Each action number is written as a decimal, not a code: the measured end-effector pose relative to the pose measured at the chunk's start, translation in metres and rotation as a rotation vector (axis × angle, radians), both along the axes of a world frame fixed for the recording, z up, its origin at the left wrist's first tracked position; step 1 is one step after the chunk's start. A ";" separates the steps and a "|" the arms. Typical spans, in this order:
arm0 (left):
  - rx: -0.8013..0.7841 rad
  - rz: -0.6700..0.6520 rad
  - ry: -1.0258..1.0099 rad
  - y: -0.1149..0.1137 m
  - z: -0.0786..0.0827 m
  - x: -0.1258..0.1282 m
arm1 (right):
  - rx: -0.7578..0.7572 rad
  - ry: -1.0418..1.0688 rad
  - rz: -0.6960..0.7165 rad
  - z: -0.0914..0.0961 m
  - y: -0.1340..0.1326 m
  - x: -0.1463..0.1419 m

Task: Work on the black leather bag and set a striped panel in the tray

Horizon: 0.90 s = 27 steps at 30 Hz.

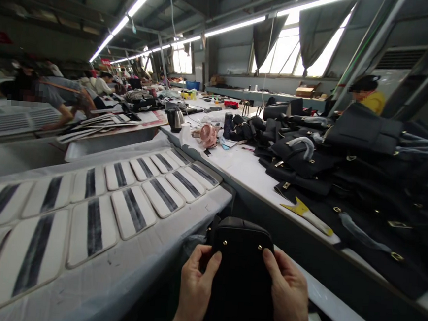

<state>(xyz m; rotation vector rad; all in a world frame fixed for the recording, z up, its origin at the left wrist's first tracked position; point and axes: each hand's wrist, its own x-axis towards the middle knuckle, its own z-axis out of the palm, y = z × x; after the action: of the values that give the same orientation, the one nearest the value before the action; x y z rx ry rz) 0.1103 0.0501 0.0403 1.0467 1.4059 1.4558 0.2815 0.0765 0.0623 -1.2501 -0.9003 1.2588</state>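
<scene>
Between my hands is a black bag (pixel 240 281) with two small gold studs near its rounded top edge. My left hand (pixel 198 278) grips its left side, thumb on the front face below the left stud. On the opposite side my right hand (pixel 288 287) holds the edge, its thumb close to the right stud. The fingers behind the bag are partly hidden. The bag's lower part is dark and runs out of the frame at the bottom.
Left, a covered table (pixel 124 267) carries rows of white panels (pixel 93 230) with black stripes. On the right-hand table (pixel 232 167) lie piled black bags (pixel 333 155), a yellow-and-white tool (pixel 306 215), a pink fan (pixel 208 135) and a kettle (pixel 175 119). Other people work farther back.
</scene>
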 end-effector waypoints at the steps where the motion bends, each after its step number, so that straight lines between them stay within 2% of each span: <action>1: 0.013 -0.026 0.027 0.003 0.002 -0.006 | 0.014 -0.003 0.002 0.000 -0.001 0.000; 3: 0.076 -0.041 0.167 0.014 0.014 -0.018 | 0.043 -0.034 0.008 0.000 -0.003 -0.002; 6: 0.262 -0.110 0.451 0.036 0.050 -0.032 | 0.095 -0.144 0.018 0.000 -0.007 -0.006; 8: 0.369 -0.285 0.571 0.052 0.080 -0.033 | 0.131 -0.219 0.021 0.000 -0.009 -0.010; 10: 0.430 -0.526 0.660 0.067 0.107 -0.029 | 0.167 -0.251 0.035 0.002 -0.011 -0.015; 12: 0.469 -0.774 0.704 0.080 0.125 -0.021 | 0.202 -0.266 0.043 0.005 -0.012 -0.019; 14: 0.501 -0.965 0.701 0.091 0.133 -0.015 | 0.242 -0.298 0.029 0.007 -0.013 -0.021; 16: 0.540 -1.069 0.687 0.099 0.133 -0.011 | 0.262 -0.335 0.017 0.009 -0.014 -0.023; 21: 0.585 -1.150 0.705 0.105 0.132 -0.011 | 0.274 -0.359 0.026 0.013 -0.014 -0.023; 25: 0.461 -1.170 0.801 0.113 0.143 -0.012 | 0.290 -0.364 0.046 0.014 -0.012 -0.026; 27: 0.386 -1.253 0.901 0.123 0.152 -0.009 | 0.288 -0.366 0.076 0.010 -0.012 -0.027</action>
<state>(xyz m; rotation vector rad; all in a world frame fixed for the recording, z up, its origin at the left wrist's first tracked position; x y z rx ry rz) 0.1016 0.1732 0.1924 2.4032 0.5943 0.2607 0.2541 0.0648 0.0723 -1.2406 -1.3530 0.9280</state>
